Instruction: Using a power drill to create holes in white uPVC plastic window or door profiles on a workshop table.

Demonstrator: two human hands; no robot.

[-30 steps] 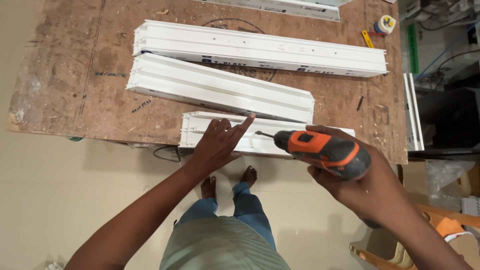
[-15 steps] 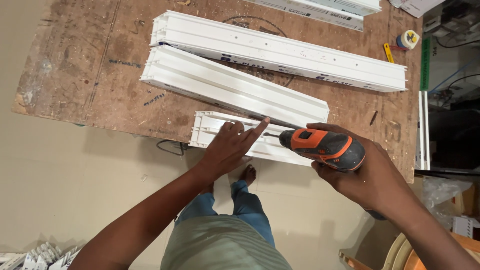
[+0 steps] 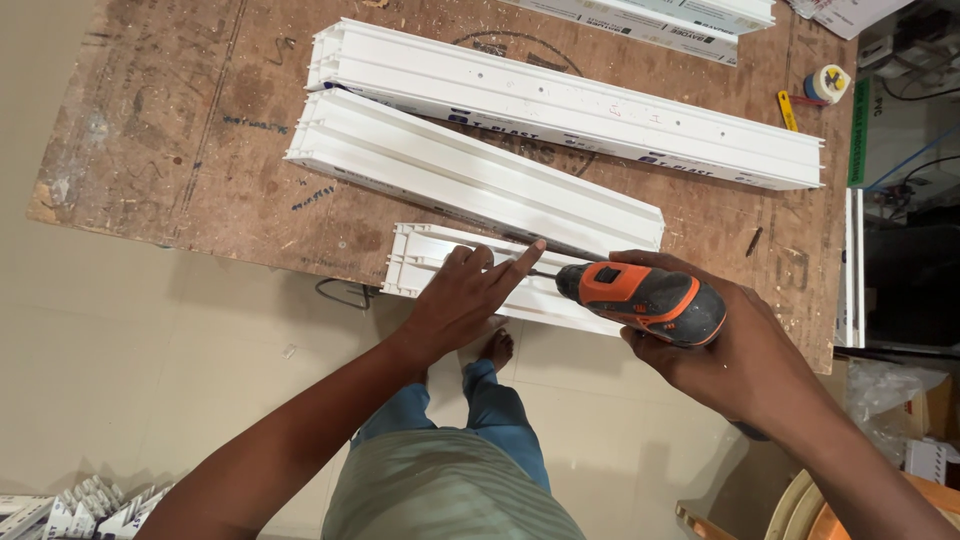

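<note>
White ribbed plastic channel section (image 3: 440,262) overhangs the worn wooden bench (image 3: 200,150) edge, long axis left-right. Left hand (image 3: 462,300) presses flat on it; right hand (image 3: 720,350) clenches the orange-and-black cordless drill (image 3: 645,298), bit pointing left.

Drill bit tip hidden behind left hand (image 3: 462,300) fingers, at nine o'clock of the orange drill (image 3: 645,298). Short white profile (image 3: 425,258) partly covered by both hands. Right hand (image 3: 730,355) palm side unseen. Stacked white pieces (image 3: 75,505) cut off at seven o'clock edge.
</note>
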